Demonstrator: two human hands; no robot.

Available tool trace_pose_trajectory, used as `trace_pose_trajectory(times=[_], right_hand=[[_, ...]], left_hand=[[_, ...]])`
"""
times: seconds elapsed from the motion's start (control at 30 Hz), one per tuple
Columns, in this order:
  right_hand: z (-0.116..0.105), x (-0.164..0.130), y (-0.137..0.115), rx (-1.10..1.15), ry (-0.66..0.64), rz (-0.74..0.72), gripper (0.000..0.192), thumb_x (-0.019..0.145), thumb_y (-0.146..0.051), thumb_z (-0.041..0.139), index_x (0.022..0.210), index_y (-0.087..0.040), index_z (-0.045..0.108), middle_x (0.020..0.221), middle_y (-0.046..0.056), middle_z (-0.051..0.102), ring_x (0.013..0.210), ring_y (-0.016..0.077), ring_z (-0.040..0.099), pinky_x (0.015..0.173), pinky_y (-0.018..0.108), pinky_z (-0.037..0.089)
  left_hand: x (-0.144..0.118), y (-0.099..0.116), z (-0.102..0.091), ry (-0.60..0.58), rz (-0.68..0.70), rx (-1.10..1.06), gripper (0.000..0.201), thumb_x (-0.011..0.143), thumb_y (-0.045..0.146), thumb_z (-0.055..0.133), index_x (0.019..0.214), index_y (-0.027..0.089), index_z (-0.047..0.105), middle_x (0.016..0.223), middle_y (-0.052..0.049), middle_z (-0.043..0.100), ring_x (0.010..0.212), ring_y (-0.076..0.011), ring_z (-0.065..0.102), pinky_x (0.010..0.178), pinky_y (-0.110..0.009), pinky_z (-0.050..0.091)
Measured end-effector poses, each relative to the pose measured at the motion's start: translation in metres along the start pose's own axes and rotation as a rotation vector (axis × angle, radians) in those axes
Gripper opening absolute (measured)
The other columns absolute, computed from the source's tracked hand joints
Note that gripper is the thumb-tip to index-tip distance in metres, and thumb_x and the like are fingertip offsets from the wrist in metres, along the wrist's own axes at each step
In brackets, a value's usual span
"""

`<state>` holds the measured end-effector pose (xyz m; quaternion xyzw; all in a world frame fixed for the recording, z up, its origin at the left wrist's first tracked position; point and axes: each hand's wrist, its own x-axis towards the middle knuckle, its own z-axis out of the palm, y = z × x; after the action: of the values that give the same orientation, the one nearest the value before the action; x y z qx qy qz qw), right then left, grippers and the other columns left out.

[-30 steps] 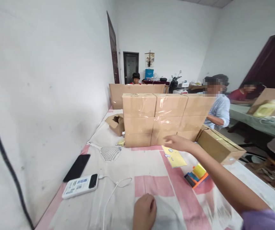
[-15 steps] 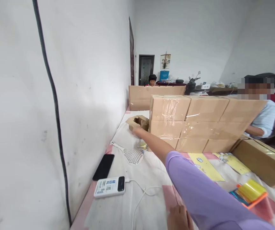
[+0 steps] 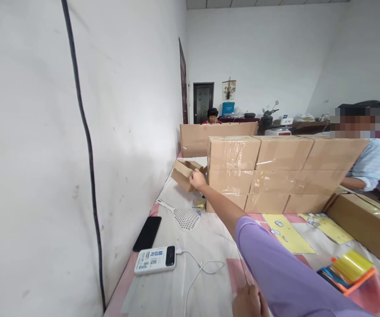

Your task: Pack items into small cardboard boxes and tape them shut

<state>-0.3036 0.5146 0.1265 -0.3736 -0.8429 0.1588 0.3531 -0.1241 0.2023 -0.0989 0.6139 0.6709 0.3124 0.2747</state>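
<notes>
Right arm: your short, loose lilac-purple fabric sleeve (image 3: 285, 273) covers the upper arm and ends above the elbow in a plain hem; the forearm beyond it is bare.
Right hand (image 3: 197, 179): bare, with no glove, ring or watch visible.
Left hand (image 3: 249, 304): bare, only partly visible at the lower edge, its wrist out of view.

Cloth-covered table (image 3: 210, 246): stacked cartons (image 3: 276, 174), swatter (image 3: 185, 217), phone (image 3: 147, 233), power bank (image 3: 155, 259), yellow sheets (image 3: 287, 229).
</notes>
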Motion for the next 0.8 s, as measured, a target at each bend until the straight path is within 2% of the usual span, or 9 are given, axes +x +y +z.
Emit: trace_pose_trajectory(times=[0.07,0.17,0.23,0.33,0.43,0.5,0.6,0.7,0.8], right_hand=[[-0.005,-0.005,-0.009,0.004,0.036,-0.028,0.010,0.093,-0.026,0.061,0.093,-0.015,0.059,0.106,0.007,0.061,0.094,0.0193,0.057,0.088,0.036,0.047],[-0.017,-0.025,-0.029,0.057,0.081,-0.107,0.007,0.090,-0.023,0.057,0.088,-0.020,0.052,0.095,0.005,0.058,0.087,0.0183,0.051,0.083,0.032,0.041],[-0.030,-0.051,-0.041,0.108,0.106,-0.149,0.009,0.092,-0.028,0.053,0.088,-0.022,0.048,0.086,0.001,0.055,0.081,0.0175,0.050,0.079,0.030,0.040],[-0.057,-0.111,-0.044,0.176,0.131,-0.189,0.018,0.096,-0.036,0.046,0.083,-0.023,0.043,0.077,-0.001,0.051,0.073,0.0171,0.050,0.072,0.029,0.041],[-0.091,-0.187,-0.022,0.226,0.205,-0.205,0.023,0.099,-0.038,0.041,0.080,-0.024,0.042,0.077,0.002,0.054,0.074,0.0191,0.054,0.071,0.032,0.044],[-0.113,-0.240,0.005,0.251,0.373,-0.232,0.020,0.099,-0.035,0.044,0.082,-0.024,0.045,0.078,0.003,0.055,0.073,0.0206,0.055,0.069,0.035,0.045],[-0.139,-0.312,0.050,0.137,0.610,-0.207,0.006,0.096,-0.028,0.050,0.091,-0.025,0.050,0.085,0.004,0.057,0.079,0.0229,0.058,0.073,0.039,0.048],[-0.157,-0.363,0.085,-0.003,0.741,-0.125,0.006,0.094,-0.026,0.054,0.099,-0.026,0.051,0.089,0.006,0.058,0.085,0.0257,0.059,0.077,0.044,0.049],[-0.164,-0.391,0.108,-0.170,0.741,-0.066,0.012,0.091,-0.027,0.059,0.098,-0.026,0.050,0.090,0.007,0.059,0.085,0.0275,0.059,0.076,0.047,0.049]], left_hand=[[-0.001,0.006,0.000,0.029,-0.027,0.070,0.030,0.089,0.021,0.046,0.101,0.020,0.073,0.100,-0.017,0.074,0.092,-0.0303,0.069,0.076,-0.038,0.048],[-0.005,0.013,-0.003,0.073,-0.005,0.124,0.024,0.089,0.014,0.048,0.091,0.019,0.071,0.092,-0.012,0.073,0.090,-0.0264,0.068,0.077,-0.035,0.046],[-0.008,0.016,-0.008,0.095,0.013,0.125,0.024,0.090,0.011,0.047,0.087,0.020,0.069,0.088,-0.010,0.071,0.087,-0.0238,0.068,0.075,-0.033,0.044],[-0.014,0.016,-0.012,0.120,0.059,0.127,0.024,0.090,0.009,0.046,0.087,0.019,0.069,0.088,-0.009,0.071,0.085,-0.0223,0.067,0.074,-0.033,0.042],[-0.018,0.014,-0.013,0.154,0.106,0.134,0.026,0.091,0.008,0.045,0.085,0.018,0.068,0.086,-0.008,0.071,0.084,-0.0218,0.067,0.073,-0.032,0.041],[-0.020,0.014,-0.014,0.150,0.129,0.139,0.025,0.091,0.010,0.046,0.083,0.018,0.068,0.084,-0.008,0.071,0.083,-0.0224,0.067,0.072,-0.033,0.040],[-0.022,0.015,-0.019,0.112,0.168,0.124,0.022,0.089,0.012,0.050,0.084,0.019,0.070,0.086,-0.007,0.073,0.083,-0.0229,0.068,0.071,-0.032,0.040],[-0.022,0.018,-0.025,0.047,0.217,0.117,0.019,0.087,0.015,0.053,0.082,0.021,0.071,0.085,-0.005,0.074,0.080,-0.0218,0.069,0.069,-0.031,0.040],[-0.021,0.020,-0.027,0.012,0.234,0.121,0.018,0.084,0.016,0.055,0.080,0.022,0.072,0.081,-0.004,0.074,0.076,-0.0202,0.068,0.067,-0.029,0.040]])
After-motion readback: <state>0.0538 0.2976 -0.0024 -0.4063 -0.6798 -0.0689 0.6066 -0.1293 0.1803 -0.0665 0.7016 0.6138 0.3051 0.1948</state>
